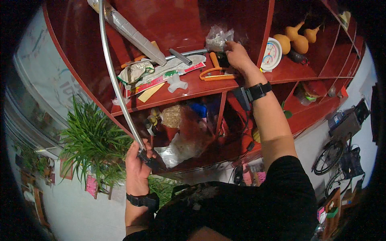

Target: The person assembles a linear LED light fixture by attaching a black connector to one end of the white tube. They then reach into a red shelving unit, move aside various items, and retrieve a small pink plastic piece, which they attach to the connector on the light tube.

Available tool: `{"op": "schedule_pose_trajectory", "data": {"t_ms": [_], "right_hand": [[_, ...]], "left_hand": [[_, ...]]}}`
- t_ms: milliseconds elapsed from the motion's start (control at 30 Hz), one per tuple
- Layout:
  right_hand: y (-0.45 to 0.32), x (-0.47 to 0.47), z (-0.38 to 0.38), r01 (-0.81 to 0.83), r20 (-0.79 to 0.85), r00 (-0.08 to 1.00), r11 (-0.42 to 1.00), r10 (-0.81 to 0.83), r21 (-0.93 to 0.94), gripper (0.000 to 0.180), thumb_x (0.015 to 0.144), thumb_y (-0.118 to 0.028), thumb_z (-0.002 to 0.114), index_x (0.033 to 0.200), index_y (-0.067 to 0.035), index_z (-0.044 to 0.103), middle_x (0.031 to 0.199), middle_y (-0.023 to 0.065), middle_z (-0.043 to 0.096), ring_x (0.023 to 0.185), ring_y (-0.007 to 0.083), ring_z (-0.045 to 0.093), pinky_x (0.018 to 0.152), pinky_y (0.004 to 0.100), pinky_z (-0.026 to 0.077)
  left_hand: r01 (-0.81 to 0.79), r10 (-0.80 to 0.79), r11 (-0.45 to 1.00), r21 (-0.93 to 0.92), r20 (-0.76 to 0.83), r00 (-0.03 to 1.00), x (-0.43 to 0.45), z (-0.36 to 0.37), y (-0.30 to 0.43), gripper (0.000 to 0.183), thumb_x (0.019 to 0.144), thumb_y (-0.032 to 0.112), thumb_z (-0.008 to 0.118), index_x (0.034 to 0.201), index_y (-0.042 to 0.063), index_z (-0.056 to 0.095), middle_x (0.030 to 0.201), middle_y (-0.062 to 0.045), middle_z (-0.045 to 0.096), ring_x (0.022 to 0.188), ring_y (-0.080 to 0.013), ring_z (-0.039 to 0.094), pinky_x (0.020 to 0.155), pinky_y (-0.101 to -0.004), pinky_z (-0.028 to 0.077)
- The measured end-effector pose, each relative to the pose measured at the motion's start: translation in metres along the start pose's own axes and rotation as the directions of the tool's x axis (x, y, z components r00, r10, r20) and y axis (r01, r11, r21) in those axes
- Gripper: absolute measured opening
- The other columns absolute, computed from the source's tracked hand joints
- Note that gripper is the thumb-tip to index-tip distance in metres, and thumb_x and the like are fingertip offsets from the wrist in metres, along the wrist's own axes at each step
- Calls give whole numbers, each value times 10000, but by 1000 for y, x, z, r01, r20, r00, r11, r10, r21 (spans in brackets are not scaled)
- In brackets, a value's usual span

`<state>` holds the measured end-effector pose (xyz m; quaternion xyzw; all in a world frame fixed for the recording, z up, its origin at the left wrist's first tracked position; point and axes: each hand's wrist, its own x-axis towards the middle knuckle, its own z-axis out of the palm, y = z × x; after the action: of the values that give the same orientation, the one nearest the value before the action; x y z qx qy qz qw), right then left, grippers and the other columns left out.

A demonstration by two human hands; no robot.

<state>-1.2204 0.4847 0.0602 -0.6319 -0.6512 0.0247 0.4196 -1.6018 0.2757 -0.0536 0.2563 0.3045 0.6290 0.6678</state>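
My left hand (139, 162), low at the left, grips the lower end of a long, slightly curved metal tube (112, 70); a dark piece sits at that end. Up on the red wooden shelf (199, 89), my right hand (238, 55) reaches to a clear plastic bag (219, 37) with whitish contents. Its fingertips are at the bag's lower right edge, and whether they pinch it cannot be told. Just left of this hand lie an orange handle (214, 59) and an orange-framed hacksaw (218, 77). A white plastic pipe connector (177, 83) and a short grey tube (181, 57) lie further left.
A wrapped roll (135, 36) leans on the shelf near a crumpled packet (137, 72). A round dial thermometer (271, 54) and several gourds (300, 44) stand at the right. Below are plastic bags (172, 153); a leafy plant (90, 129) is at the left, a bicycle (328, 156) at the right.
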Motion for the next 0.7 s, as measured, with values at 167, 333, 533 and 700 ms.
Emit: {"op": "schedule_pose_trajectory", "data": {"t_ms": [167,333,533,700], "right_hand": [[16,7,3,3,-13,1000,997,-2,79,398,817,9,486,1211,56,500,1146,214,590,1087,309,558,921,341,423],[17,9,6,29,13,999,995,-30,96,391,822,19,482,1211,49,504,1143,211,592,1091,296,558,926,339,421],[0,-13,-2,24,30,999,999,-24,23,325,816,-29,545,1137,8,577,1133,201,593,1089,334,552,922,360,431],[-18,-16,-8,72,-97,990,965,-99,-252,309,782,-106,603,1086,-54,621,1243,204,488,1076,364,538,916,400,444]], "left_hand": [[0,0,1000,17,-4,1000,1,0,0,245,910,249,520,953,13,571,763,-92,585,564,-169,514,570,-332,450],[1,-1,1000,-2,-5,1000,0,-3,0,259,897,261,537,955,11,573,762,-88,585,560,-169,515,565,-334,451],[-7,7,1000,-4,7,1000,-2,-4,0,256,896,255,539,957,9,575,759,-89,584,556,-173,516,556,-334,451],[-5,5,1000,3,27,1000,-2,-3,-1,253,900,254,536,957,10,573,759,-90,583,555,-171,516,548,-331,450]]}}
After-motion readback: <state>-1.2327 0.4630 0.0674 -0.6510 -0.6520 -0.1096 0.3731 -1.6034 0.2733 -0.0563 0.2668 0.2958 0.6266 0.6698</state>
